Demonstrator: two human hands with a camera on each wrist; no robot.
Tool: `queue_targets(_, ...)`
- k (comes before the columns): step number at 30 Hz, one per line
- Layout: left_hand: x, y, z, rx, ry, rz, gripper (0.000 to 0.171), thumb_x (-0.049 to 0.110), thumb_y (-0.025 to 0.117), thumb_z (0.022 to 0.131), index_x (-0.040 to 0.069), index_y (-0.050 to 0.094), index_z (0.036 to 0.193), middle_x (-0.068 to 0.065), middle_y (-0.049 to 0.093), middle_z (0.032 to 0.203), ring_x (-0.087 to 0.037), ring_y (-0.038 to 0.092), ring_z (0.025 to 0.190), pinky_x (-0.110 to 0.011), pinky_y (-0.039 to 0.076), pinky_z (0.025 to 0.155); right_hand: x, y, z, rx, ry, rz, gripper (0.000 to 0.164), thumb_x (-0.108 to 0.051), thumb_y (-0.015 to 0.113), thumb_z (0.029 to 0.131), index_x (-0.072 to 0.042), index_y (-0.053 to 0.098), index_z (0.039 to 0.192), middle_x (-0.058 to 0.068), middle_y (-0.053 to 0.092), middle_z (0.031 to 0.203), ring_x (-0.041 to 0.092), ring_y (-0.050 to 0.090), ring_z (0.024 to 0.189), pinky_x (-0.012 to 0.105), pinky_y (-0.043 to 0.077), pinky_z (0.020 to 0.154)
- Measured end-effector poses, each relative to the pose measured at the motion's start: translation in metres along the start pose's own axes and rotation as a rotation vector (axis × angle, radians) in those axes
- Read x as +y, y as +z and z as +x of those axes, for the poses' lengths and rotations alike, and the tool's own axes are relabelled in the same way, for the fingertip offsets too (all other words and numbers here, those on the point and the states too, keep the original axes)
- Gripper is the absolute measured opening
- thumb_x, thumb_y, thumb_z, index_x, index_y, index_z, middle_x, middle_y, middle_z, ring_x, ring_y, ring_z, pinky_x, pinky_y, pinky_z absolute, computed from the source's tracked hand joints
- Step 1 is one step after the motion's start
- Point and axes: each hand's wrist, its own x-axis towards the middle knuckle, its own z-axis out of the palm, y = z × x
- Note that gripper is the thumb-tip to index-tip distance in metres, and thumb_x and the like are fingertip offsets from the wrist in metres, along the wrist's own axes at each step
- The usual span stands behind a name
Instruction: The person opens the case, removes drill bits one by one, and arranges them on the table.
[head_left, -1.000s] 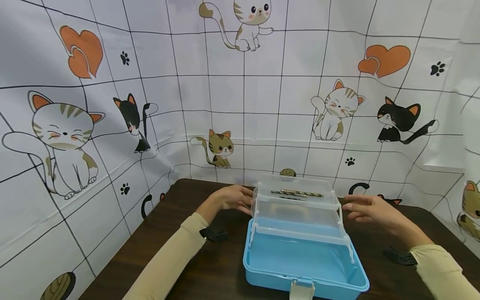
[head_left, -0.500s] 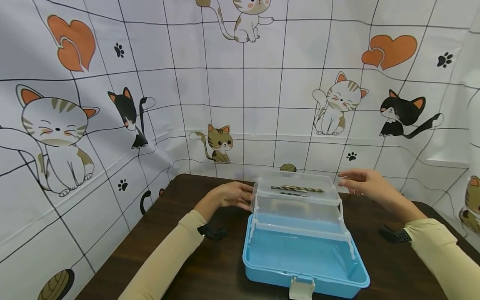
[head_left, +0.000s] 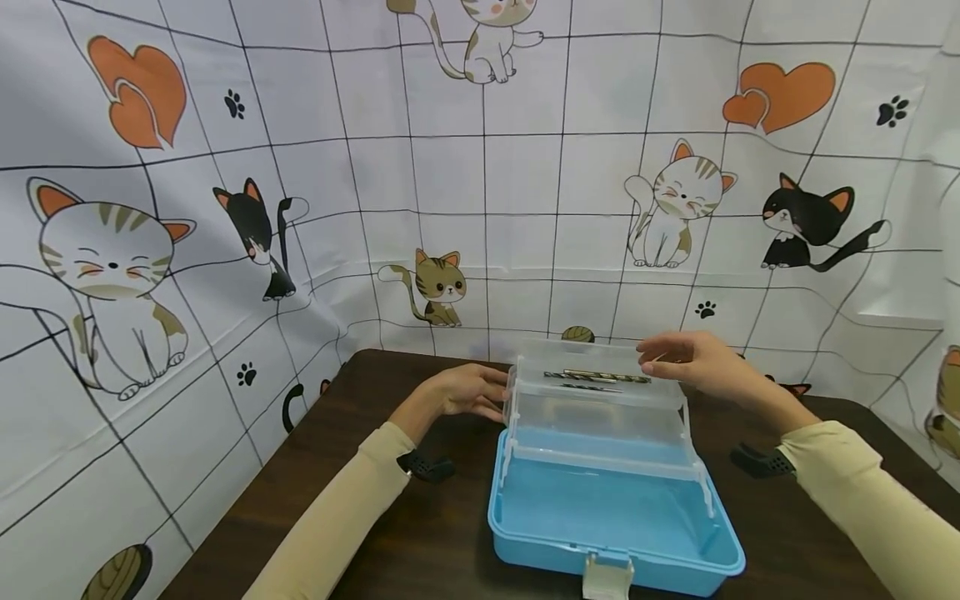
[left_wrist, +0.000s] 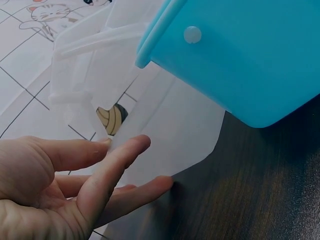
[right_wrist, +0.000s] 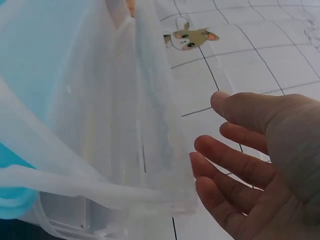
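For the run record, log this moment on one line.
left hand: left of clear upper tray; right hand: by its right edge; drill bits: on that tray; blue box: open

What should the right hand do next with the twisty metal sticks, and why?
Probably reach in and pinch one. The twisty drill bits lie loose in the clear top tray, and the right hand is near them at the tray's right end, its fingers relaxed and holding nothing.

No legible txt, no labels, brands, nos., signs
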Motion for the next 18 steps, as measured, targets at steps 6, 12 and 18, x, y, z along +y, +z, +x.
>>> queue_targets(6,0.001,0.000,0.001,0.006,0.002,-0.001,0.051,-0.002,0.062,0.100,-0.005,0.045,0.148,-0.023,0.062,0.126,-0.038,0.068,0.106,-0.044,0.059,0.089,-0.003,0.011,-0.003,-0.010,-0.067,-0.076,0.038,-0.030,0.069,0.100,-0.008,0.067,0.130,0.004,0.071,0.118,0.020,0.067,0.105,0.044,0.057,0.086)
queue_targets(12,-0.001,0.000,0.002,-0.013,-0.004,-0.007,0.051,-0.002,0.060,0.101,-0.005,0.044,0.149,-0.023,0.061,0.127,-0.039,0.068,0.107,-0.045,0.059,0.090,-0.004,0.019,-0.011,0.025,-0.159,-0.177,0.033,-0.018,0.069,0.100,-0.003,0.067,0.129,0.008,0.070,0.119,0.024,0.066,0.104,0.045,0.058,0.083)
queue_targets(18,0.000,-0.001,0.002,0.000,-0.008,-0.019,0.052,-0.003,0.061,0.100,-0.006,0.043,0.149,-0.024,0.061,0.126,-0.039,0.069,0.105,-0.045,0.059,0.089,-0.009,0.023,-0.014,0.024,-0.175,-0.216,0.031,-0.014,0.065,0.102,0.001,0.066,0.130,0.011,0.069,0.122,0.030,0.064,0.108,0.050,0.058,0.085)
